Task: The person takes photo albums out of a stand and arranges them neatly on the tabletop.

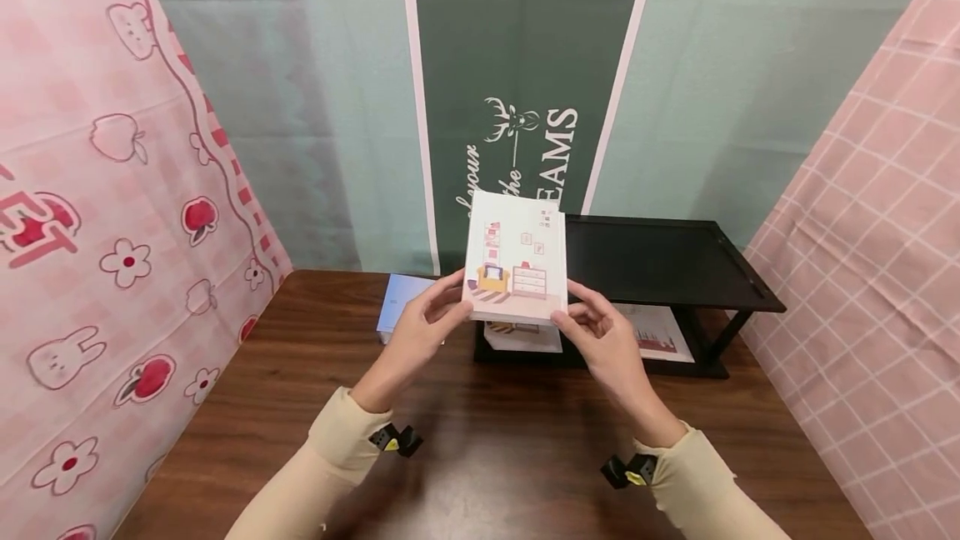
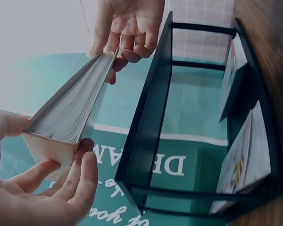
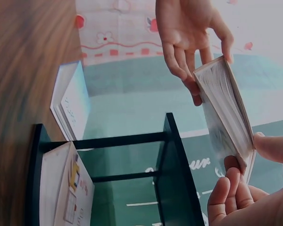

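Both hands hold a thick white book [image 1: 513,244] up in front of the black rack, its cover drawn with a yellow armchair and a chest of drawers. My left hand [image 1: 416,332] grips its left edge, thumb on the cover and fingers beneath. At the opposite edge my right hand [image 1: 606,344] pinches it the same way. The left wrist view shows the book's page block [image 2: 78,101] facing the camera, with the spine beside my left hand. On the rack's lower level, a book with similar drawings [image 1: 525,340] lies partly hidden below the held one.
The two-level black rack [image 1: 652,261] stands at the back right of the wooden table [image 1: 480,457]. Another book [image 1: 656,333] lies on its lower level, to the right. A light blue book [image 1: 397,302] lies left of the rack. Printed cloths hang around the table.
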Demonstrator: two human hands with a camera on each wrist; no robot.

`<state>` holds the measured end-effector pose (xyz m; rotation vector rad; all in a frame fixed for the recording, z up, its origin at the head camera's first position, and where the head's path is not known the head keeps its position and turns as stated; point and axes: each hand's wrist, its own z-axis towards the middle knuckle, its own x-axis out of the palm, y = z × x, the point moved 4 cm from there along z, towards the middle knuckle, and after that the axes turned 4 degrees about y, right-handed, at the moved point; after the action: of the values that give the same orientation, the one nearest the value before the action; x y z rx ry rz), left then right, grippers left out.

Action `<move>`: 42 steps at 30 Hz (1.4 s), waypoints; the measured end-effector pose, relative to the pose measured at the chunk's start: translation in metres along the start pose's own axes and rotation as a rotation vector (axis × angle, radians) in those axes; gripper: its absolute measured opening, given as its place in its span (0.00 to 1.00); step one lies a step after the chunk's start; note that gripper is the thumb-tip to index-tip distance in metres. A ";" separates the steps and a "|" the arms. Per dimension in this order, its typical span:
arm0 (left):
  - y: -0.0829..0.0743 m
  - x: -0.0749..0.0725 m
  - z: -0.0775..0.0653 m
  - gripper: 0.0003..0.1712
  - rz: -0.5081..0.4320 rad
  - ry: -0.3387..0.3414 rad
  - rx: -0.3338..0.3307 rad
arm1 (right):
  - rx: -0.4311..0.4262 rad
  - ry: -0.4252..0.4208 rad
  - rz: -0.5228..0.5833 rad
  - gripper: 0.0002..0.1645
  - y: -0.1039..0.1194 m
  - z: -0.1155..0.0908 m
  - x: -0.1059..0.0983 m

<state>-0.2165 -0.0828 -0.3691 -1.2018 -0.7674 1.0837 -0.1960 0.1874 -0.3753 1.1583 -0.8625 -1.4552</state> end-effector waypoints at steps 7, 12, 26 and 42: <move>0.003 -0.012 -0.015 0.34 0.062 -0.030 0.002 | -0.008 0.021 -0.014 0.34 -0.006 0.001 0.016; 0.009 -0.020 -0.025 0.34 0.069 -0.061 0.004 | -0.015 0.036 -0.016 0.35 -0.008 0.000 0.027; 0.018 -0.047 -0.058 0.31 0.121 -0.167 -0.006 | -0.041 0.081 0.059 0.35 -0.013 -0.004 0.064; 0.030 -0.076 -0.096 0.29 0.191 -0.264 -0.041 | -0.082 0.194 0.070 0.36 -0.015 -0.007 0.105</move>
<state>-0.1613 -0.1870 -0.4146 -1.1987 -0.8925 1.4096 -0.1928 0.0881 -0.4133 1.1749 -0.6962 -1.2855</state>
